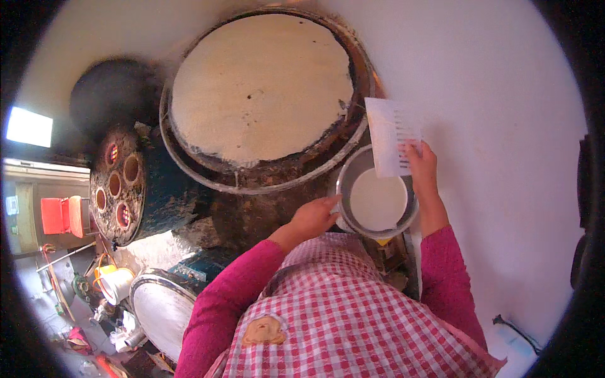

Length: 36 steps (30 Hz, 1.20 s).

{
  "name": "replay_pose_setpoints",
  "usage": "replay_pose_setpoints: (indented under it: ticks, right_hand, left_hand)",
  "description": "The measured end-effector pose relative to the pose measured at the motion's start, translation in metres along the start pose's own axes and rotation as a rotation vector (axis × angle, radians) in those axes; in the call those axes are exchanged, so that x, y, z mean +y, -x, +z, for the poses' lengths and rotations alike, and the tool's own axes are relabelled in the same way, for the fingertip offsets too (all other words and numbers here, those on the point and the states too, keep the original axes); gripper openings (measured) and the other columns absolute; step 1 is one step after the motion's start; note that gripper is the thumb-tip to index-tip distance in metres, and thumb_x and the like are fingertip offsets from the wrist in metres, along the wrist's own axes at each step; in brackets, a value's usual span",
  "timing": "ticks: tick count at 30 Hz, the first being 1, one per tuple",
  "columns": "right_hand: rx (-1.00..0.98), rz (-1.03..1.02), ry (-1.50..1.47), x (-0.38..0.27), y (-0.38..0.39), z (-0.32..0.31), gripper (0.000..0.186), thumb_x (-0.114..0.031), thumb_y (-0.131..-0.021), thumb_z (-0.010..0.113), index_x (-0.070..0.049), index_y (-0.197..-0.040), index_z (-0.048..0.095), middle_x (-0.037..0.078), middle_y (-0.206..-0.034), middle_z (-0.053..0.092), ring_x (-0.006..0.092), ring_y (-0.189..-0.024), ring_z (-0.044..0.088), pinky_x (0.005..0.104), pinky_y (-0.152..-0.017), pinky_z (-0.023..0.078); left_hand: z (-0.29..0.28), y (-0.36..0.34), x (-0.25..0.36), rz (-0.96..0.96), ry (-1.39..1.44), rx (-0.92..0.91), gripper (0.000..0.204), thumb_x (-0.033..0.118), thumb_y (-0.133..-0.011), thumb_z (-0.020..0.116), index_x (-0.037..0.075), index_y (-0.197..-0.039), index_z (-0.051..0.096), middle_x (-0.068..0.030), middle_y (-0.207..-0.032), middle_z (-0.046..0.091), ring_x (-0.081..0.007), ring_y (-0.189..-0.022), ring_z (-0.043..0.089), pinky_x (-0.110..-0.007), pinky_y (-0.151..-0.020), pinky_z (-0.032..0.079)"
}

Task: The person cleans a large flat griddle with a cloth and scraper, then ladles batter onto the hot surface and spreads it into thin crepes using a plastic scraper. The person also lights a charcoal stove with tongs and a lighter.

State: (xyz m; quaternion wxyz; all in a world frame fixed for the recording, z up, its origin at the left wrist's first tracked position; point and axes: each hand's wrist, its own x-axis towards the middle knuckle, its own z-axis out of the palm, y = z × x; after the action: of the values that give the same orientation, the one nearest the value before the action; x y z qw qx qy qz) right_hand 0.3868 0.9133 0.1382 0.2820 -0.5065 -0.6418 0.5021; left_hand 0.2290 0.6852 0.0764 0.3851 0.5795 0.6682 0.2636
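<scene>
In my right hand (421,165) is a flat white scraper (386,135) with a row of slots, pinched by its right side. It hangs over the far rim of a metal bowl (413,211) that stands just in front of me. Pale, creamy batter (378,200) lies inside the bowl. My left hand (315,217) grips the bowl's left rim, fingers curled at the edge. Beyond the bowl, a wide round griddle (324,148) bears a thin cream-coloured pancake (258,82) with a few small holes and a ragged near edge.
A metal ring (277,188) surrounds the griddle. To the left stands a dark cylindrical stove (135,183) with several round holes, some glowing red. Lower left are a round white lid (164,312), a white bucket (118,285) and a red chair (63,215). A pale wall (504,189) rises close on the right.
</scene>
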Motion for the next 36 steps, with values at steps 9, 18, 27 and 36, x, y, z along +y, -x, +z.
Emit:
replay_pose_setpoints:
  ticks: [9,18,27,36]
  right_hand:
    - [0.021,0.152,-0.013,0.031,0.015,-0.055,0.017,-0.011,-0.085,0.054,0.001,-0.097,0.059,0.008,-0.085,0.064,0.0143,-0.079,0.060,0.0259,-0.069,0.048]
    - [-0.224,-0.242,0.097,0.021,-0.067,0.013,0.016,-0.012,-0.083,0.056,-0.004,-0.097,0.059,0.007,-0.089,0.065,0.0169,-0.073,0.059,0.0274,-0.064,0.047]
    - [-0.365,-0.874,0.969,0.030,-0.092,0.092,0.030,-0.012,-0.078,0.049,-0.008,-0.107,0.055,0.007,-0.109,0.056,0.0279,-0.091,0.053,0.0393,-0.067,0.048]
    - [-0.322,-1.024,1.051,0.040,-0.076,0.087,0.031,-0.012,-0.071,0.052,-0.010,-0.101,0.060,0.007,-0.100,0.060,0.0239,-0.083,0.055,0.0349,-0.064,0.048]
  left_hand:
    - [0.101,-0.111,0.003,0.266,-0.691,-0.144,0.051,0.029,-0.077,0.054,0.000,-0.119,0.049,-0.0173,-0.129,0.042,-0.0329,-0.125,0.031,-0.046,-0.106,0.018]
    - [0.140,-0.150,-0.023,0.218,-0.756,-0.379,0.033,0.015,-0.075,0.049,0.002,-0.103,0.059,-0.0139,-0.111,0.055,-0.0291,-0.109,0.047,-0.051,-0.104,0.021]
    - [0.127,-0.142,-0.014,0.297,-0.606,-0.121,0.012,0.013,-0.069,0.054,0.014,-0.065,0.065,-0.0025,-0.065,0.062,-0.0208,-0.080,0.060,-0.045,-0.106,0.020]
    - [0.153,-0.154,-0.026,0.327,-0.493,0.007,0.012,0.011,-0.069,0.052,0.013,-0.067,0.064,-0.0054,-0.064,0.063,-0.0227,-0.075,0.062,-0.046,-0.105,0.021]
